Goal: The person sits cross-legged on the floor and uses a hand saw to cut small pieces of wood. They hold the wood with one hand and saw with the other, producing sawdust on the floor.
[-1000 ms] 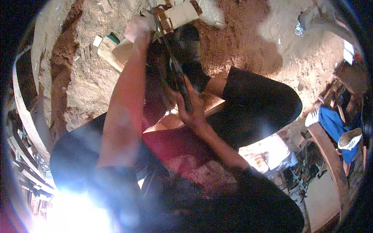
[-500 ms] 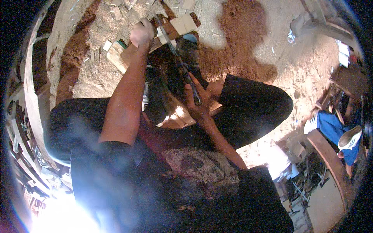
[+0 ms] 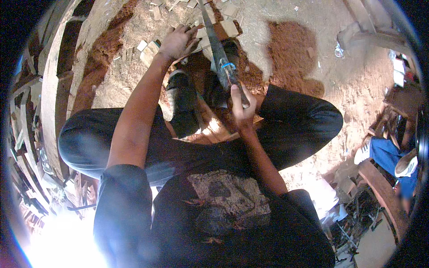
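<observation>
Left grip (image 3: pixel 176 42) just uncurled, seemingly empty, wood block (image 3: pixel 229 28) to its right; right grip (image 3: pixel 243 103) closed on bladed tool (image 3: pixel 216 42), so work looks paused.

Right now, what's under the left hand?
Directly beneath the left hand is covered; can't tell. Pale wood pieces show at its left; to its right, past the long blade, lies a pale block.
</observation>
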